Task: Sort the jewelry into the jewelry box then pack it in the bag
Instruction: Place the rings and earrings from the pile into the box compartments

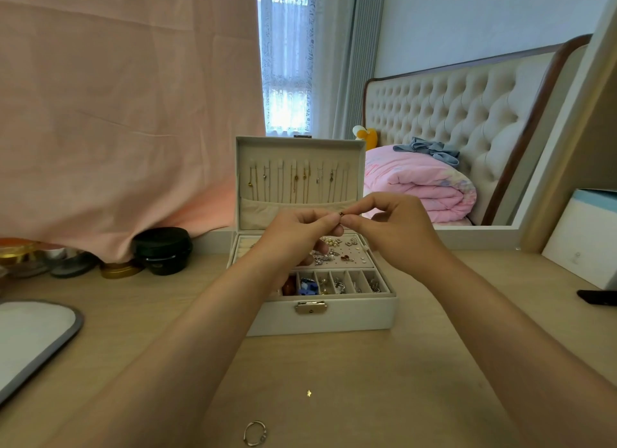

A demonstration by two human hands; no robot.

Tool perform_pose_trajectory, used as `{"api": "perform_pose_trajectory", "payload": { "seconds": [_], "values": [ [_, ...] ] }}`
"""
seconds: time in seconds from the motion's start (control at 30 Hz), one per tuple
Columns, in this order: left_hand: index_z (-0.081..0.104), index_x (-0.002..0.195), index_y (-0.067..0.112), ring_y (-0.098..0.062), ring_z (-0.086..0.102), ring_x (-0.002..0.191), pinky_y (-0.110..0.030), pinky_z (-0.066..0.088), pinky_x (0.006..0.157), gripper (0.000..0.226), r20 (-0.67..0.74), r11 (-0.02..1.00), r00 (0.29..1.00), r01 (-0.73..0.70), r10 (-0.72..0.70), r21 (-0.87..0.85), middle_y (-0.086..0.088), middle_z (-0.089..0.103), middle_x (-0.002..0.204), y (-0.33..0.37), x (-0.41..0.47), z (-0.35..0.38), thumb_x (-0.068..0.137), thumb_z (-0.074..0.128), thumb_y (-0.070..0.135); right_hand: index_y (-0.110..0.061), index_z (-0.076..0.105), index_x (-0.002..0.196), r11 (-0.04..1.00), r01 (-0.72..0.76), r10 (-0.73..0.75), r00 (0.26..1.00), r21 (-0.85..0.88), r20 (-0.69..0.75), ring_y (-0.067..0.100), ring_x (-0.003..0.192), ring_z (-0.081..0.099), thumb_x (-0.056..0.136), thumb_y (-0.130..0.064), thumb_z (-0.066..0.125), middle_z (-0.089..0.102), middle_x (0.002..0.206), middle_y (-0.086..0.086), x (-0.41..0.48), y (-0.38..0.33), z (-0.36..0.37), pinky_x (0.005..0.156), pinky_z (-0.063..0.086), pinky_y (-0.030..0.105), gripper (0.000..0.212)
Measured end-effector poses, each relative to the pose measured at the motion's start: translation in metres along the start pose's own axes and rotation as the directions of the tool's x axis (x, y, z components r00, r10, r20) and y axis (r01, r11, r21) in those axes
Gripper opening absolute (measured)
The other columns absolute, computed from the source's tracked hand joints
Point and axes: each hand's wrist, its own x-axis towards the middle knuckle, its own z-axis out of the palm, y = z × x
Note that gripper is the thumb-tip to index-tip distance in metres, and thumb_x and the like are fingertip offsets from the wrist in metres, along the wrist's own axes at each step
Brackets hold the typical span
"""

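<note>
Both hands were up over the open jewelry box [334, 319], meeting just above its back half. Our left hand [297, 234] and right hand [397, 234] each pinched the same small dark-red piece [341, 214] between thumb and fingertip, other fingers curled in. We couldn't tell what kind of piece it was, too small.

The box sat mid-table [417, 364], metal latch [310, 307] facing us. The lid [297, 145] stood upright, with a row of necklaces [295, 180] hanging inside it above a fabric pocket. In the base, the pad at the back [354, 259] held pearl studs, silver bits and a red earring. The front divider row [359, 280] held rings and silver pieces, plus something blue and something orange-brown at its left end. Our left wrist hid the left part of the tray.

Loose items sat on the table nearer to us, well apart from the box: a tiny gold star [309, 393] and, closer to the bottom edge, a thin ring [254, 432].

Off to the left we had a grey-rimmed white panel [33, 334], a black round case [162, 250] and a gold tin [120, 270] under the hem of a pink cloth [127, 114]. A bed with a folded pink quilt [417, 184] stood behind the table.
</note>
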Motion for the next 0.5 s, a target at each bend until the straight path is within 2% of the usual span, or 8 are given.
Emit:
{"api": "perform_pose_trajectory", "payload": {
  "seconds": [0.13, 0.23, 0.33, 0.4, 0.5],
  "values": [
    [0.077, 0.099, 0.021, -0.008, 0.060, 0.069, -0.021, 0.045, 0.054, 0.015, -0.010, 0.999, 1.000, -0.016, 0.016, -0.031, 0.007, 0.075, 0.088, -0.0007, -0.0002, -0.0009, 0.096, 0.065, 0.030, -0.026, 0.077, 0.084, 0.999, -0.002, 0.001, 1.000, 0.044, 0.014, 0.014, 0.053, 0.059, 0.084, -0.017, 0.080, 0.075, 0.084, -0.008, -0.0013, -0.0020, 0.0026, 0.054, 0.053, 0.024, 0.010],
    [0.075, 0.096, 0.023, -0.003, 0.058, 0.060, -0.018, 0.047, 0.052, 0.012, -0.059, 0.997, 0.996, -0.072, 0.072, 0.003, 0.008, 0.070, 0.076, 0.0002, 0.0001, 0.0007, 0.096, 0.065, 0.028, -0.022, 0.078, 0.090, 0.997, -0.029, 0.027, 0.999, 0.072, 0.026, 0.012, 0.055, 0.060, 0.080, -0.019, 0.084, 0.075, 0.088, -0.003, -0.0011, -0.0026, 0.0025, 0.053, 0.054, 0.025, 0.012],
    [0.073, 0.093, 0.026, 0.003, 0.055, 0.053, -0.012, 0.043, 0.048, 0.009, -0.066, 0.984, 0.984, -0.160, 0.166, 0.083, 0.016, 0.066, 0.062, 0.0004, 0.0009, 0.0038, 0.097, 0.064, 0.026, -0.016, 0.079, 0.090, 0.986, -0.093, 0.090, 0.996, 0.142, 0.028, 0.013, 0.050, 0.055, 0.077, -0.016, 0.085, 0.076, 0.084, 0.005, -0.0004, -0.0020, 0.0027, 0.049, 0.049, 0.023, 0.014],
    [0.072, 0.095, 0.028, 0.002, 0.056, 0.055, -0.011, 0.043, 0.049, 0.011, -0.053, 0.974, 0.977, -0.199, 0.206, 0.109, 0.016, 0.069, 0.067, -0.0002, 0.0005, 0.0049, 0.098, 0.062, 0.023, -0.012, 0.078, 0.089, 0.970, -0.132, 0.129, 0.991, 0.202, 0.032, 0.015, 0.047, 0.050, 0.081, -0.010, 0.082, 0.075, 0.074, 0.003, -0.0004, -0.0004, 0.0016, 0.045, 0.043, 0.019, 0.009],
    [0.072, 0.106, 0.031, -0.004, 0.061, 0.073, -0.018, 0.050, 0.065, 0.015, -0.019, 0.926, 0.962, -0.257, 0.273, 0.276, 0.010, 0.070, 0.090, -0.0063, 0.0014, 0.0065, 0.099, 0.060, 0.024, -0.011, 0.076, 0.086, 0.963, -0.171, 0.175, 0.985, 0.208, 0.000, 0.015, 0.046, 0.052, 0.082, -0.009, 0.081, 0.072, 0.065, -0.001, -0.0006, 0.0050, -0.0012, 0.042, 0.039, 0.016, 0.007]
  ]
}}
